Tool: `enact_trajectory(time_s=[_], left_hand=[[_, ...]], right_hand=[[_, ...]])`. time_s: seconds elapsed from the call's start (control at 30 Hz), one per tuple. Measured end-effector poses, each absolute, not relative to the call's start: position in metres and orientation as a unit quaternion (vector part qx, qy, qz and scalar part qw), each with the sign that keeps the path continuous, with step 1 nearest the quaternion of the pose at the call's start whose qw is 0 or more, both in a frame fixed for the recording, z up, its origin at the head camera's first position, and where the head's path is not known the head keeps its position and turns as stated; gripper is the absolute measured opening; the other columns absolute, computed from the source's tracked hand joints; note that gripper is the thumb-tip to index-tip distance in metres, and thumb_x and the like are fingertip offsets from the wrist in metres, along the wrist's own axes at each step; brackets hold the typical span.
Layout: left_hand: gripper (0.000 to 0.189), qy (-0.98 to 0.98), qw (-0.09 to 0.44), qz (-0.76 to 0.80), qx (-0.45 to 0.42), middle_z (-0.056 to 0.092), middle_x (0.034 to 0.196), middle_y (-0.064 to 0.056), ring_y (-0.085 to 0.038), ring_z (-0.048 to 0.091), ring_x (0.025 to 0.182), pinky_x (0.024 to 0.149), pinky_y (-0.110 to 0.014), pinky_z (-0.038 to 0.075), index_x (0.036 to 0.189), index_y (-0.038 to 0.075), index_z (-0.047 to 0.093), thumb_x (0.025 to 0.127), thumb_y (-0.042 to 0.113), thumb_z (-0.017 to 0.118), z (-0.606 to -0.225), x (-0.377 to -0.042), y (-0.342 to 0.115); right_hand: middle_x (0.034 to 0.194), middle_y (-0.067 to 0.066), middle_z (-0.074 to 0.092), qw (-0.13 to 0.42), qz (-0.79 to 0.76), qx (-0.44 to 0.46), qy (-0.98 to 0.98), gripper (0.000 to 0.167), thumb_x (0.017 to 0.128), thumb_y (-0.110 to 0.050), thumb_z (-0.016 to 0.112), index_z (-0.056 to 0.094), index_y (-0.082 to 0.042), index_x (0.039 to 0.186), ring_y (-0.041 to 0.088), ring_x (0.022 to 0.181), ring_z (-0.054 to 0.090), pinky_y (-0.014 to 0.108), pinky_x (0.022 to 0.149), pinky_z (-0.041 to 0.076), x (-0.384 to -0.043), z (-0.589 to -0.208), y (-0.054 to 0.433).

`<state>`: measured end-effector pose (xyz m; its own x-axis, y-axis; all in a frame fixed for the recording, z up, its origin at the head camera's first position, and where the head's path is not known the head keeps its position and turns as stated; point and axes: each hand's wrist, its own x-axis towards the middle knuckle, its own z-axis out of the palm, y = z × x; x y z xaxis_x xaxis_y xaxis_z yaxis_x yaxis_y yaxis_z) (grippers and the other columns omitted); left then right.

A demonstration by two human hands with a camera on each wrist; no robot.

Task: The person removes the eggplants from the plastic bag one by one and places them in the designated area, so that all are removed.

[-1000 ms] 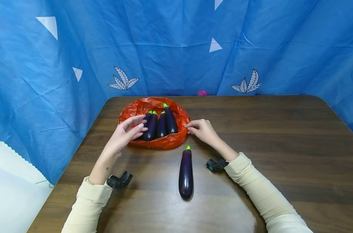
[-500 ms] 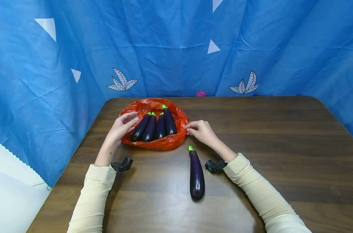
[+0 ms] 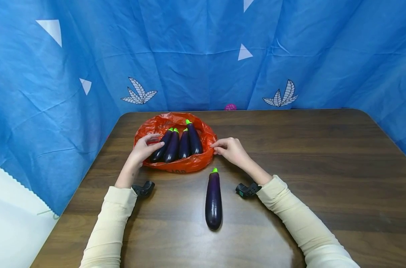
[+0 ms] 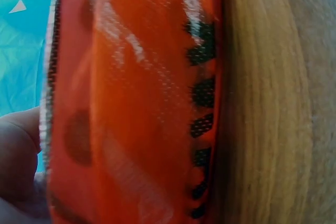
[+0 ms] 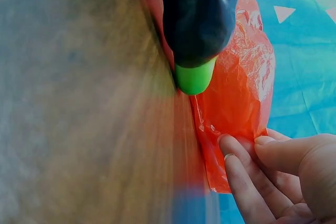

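Observation:
A red plastic bag (image 3: 193, 163) stands with its mouth spread wide at the back left of the table. Several dark purple eggplants (image 3: 172, 147) with bright green stem ends lie side by side in it. My left hand (image 3: 144, 149) is over the bag's left rim, fingers loosely bent and thumb overlapping the leftmost eggplant. In the left wrist view, the bag's wall (image 4: 142, 103) hides most of that hand. My right hand (image 3: 231, 149) pinches the bag's right edge between thumb and fingers. One more eggplant (image 3: 213, 203) lies on the table between my forearms, stem end toward the bag.
The brown wooden table (image 3: 307, 160) stretches away to the right. Behind it hangs a blue curtain (image 3: 203, 56) with white triangles and leaf prints. A white cloth (image 3: 15, 219) lies at the left edge. Each wrist carries a black camera mount.
My left hand drew back left from over the eggplants, then came slightly right at the rim. The loose eggplant rolled right and back left. My right hand stays on the bag's edge.

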<state>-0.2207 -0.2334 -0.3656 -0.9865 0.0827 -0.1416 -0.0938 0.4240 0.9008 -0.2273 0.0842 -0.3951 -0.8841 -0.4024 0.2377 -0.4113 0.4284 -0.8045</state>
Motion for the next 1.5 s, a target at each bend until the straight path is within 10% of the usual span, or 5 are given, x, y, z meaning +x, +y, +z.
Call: enact_trajectory(time_s=[1.2, 1.5], left_hand=[[0.054, 0.837, 0.102, 0.538, -0.03, 0.042, 0.131, -0.027, -0.038, 0.045, 0.113, 0.093, -0.048, 0.041, 0.14, 0.002, 0.038, 0.094, 0.02, 0.057, -0.363, -0.222, -0.234], [0.059, 0.796, 0.12, 0.591, -0.041, 0.041, 0.134, -0.022, -0.03, 0.049, 0.105, 0.082, -0.031, 0.049, 0.143, 0.007, 0.034, 0.094, 0.03, 0.057, -0.353, -0.213, -0.236]], right_hand=[[0.088, 0.009, 0.069, 0.011, 0.48, 0.25, -0.841, 0.012, 0.087, 0.001, 0.064, 0.072, 0.001, 0.096, 0.014, 0.072, 0.065, 0.024, 0.068, 0.053, -0.228, -0.397, 0.085], [0.087, 0.009, 0.069, 0.013, 0.482, 0.252, -0.839, 0.012, 0.086, 0.002, 0.064, 0.072, 0.001, 0.095, 0.014, 0.072, 0.065, 0.024, 0.067, 0.053, -0.228, -0.397, 0.085]])
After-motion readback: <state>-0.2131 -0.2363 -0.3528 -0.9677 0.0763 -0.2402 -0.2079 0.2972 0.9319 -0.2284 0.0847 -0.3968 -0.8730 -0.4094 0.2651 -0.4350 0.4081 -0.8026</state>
